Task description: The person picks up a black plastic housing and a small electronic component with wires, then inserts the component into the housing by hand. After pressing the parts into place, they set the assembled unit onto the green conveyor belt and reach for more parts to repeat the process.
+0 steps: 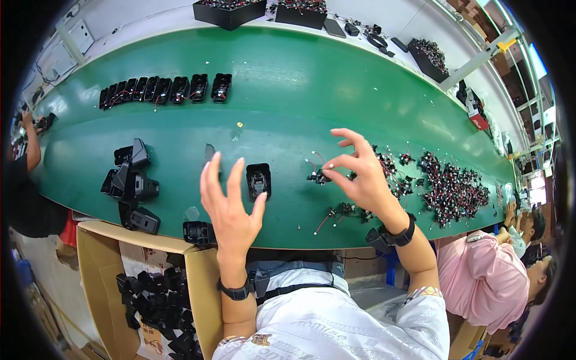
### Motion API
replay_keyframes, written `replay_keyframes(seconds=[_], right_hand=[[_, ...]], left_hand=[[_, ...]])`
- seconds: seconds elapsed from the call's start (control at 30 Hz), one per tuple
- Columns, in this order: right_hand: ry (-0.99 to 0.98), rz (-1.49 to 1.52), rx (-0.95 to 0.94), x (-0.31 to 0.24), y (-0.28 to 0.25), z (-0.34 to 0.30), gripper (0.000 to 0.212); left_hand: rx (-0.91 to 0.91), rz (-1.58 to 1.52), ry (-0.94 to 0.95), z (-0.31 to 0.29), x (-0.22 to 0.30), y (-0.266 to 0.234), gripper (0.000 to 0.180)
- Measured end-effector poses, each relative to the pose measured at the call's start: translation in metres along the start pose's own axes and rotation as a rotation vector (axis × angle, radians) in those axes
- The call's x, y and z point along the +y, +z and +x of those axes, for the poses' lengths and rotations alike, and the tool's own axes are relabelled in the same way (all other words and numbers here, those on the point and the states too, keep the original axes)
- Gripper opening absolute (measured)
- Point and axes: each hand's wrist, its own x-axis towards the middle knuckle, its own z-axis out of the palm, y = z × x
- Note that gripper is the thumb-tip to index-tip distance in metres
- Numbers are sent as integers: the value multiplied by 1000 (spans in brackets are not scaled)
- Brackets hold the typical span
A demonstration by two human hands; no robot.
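My left hand (231, 207) is open, its fingers spread over the green bench. Its thumb tip overlaps the lower right edge of a black plastic housing (258, 179), which lies hollow side up; I cannot tell whether they touch. My right hand (363, 177) pinches a small black part with red wires (317, 176) between thumb and forefinger, its other fingers raised. Loose wired parts (390, 171) lie beside and partly behind that hand. A dark flat piece (209, 152) shows behind my left fingers, partly hidden. Another black housing (197, 233) sits at the bench's front edge, by my left wrist.
A row of black housings with wires (162, 90) stands at the far left. More housings (133, 180) are piled nearer on the left, above a cardboard box (207, 288) of black parts. A large heap of wired parts (456, 189) spreads at right. Co-workers sit on both sides.
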Motion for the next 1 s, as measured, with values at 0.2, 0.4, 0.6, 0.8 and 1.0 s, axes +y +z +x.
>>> replay_keyframes(seconds=[0.2,0.4,0.6,0.8,1.0], right_hand=[[380,474,11,1,16,-19,5],[359,619,6,-12,30,-31,5],[424,919,91,-1,44,-46,8],[563,1109,232,-8,22,-45,13],[529,1183,193,-14,19,-55,14]], left_hand=[[7,-169,83,-7,14,23,46],[-278,-587,-115,-5,46,57,45],[-140,-479,146,-10,34,71,40],[-139,-227,187,-8,38,60,40],[31,-559,158,-12,55,53,30]])
